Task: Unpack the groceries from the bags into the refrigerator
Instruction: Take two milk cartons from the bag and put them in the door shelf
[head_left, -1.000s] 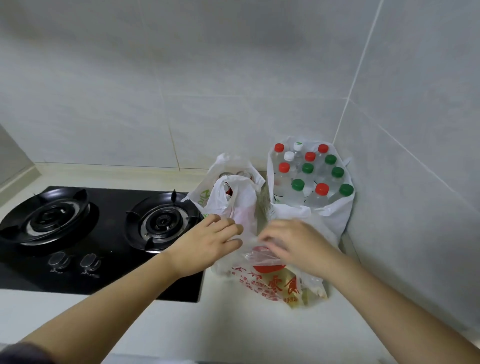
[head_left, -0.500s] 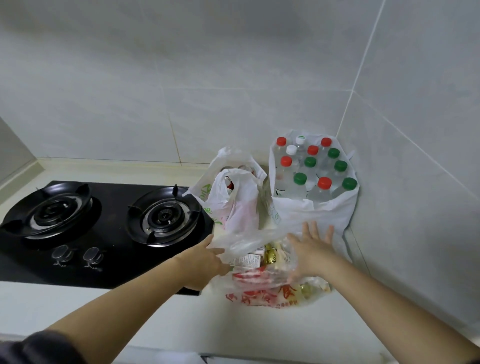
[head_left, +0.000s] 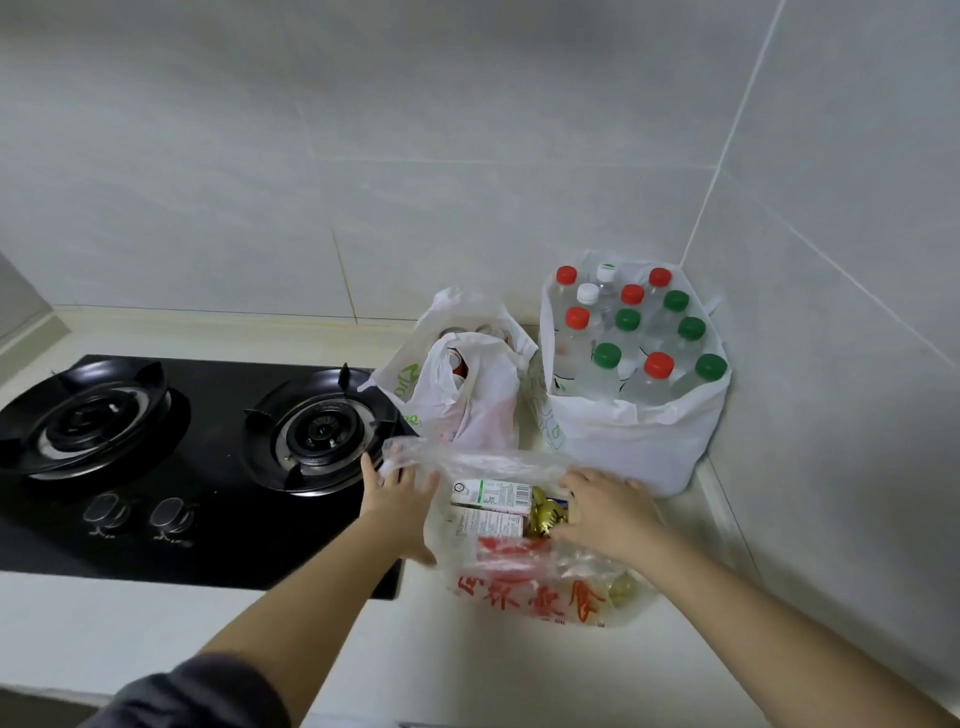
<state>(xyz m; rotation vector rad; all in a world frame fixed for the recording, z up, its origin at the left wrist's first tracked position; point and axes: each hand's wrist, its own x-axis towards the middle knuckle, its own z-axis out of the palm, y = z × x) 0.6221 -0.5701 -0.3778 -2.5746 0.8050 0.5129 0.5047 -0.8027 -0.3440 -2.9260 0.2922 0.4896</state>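
A clear plastic bag (head_left: 540, 592) with red lettering lies on the counter near the front. White cartons (head_left: 491, 493) and gold-wrapped items (head_left: 543, 512) show inside its spread mouth. My left hand (head_left: 395, 504) presses the bag's left side outward with straight fingers under the film. My right hand (head_left: 605, 512) lies on the right side of the mouth, its fingers bent down toward the gold items; the fingertips are blurred. Behind stand a white bag of cans (head_left: 467, 395) and a white bag of capped bottles (head_left: 634, 431).
A black two-burner gas hob (head_left: 197, 441) with two knobs fills the counter to the left. Tiled walls meet in a corner right behind the bottle bag. Pale counter (head_left: 260, 623) stretches in front of the hob.
The clear bag's mouth has gone from bunched under both hands to spread wide, showing cartons and gold items. My right hand moved from flat against the bag to its right rim.
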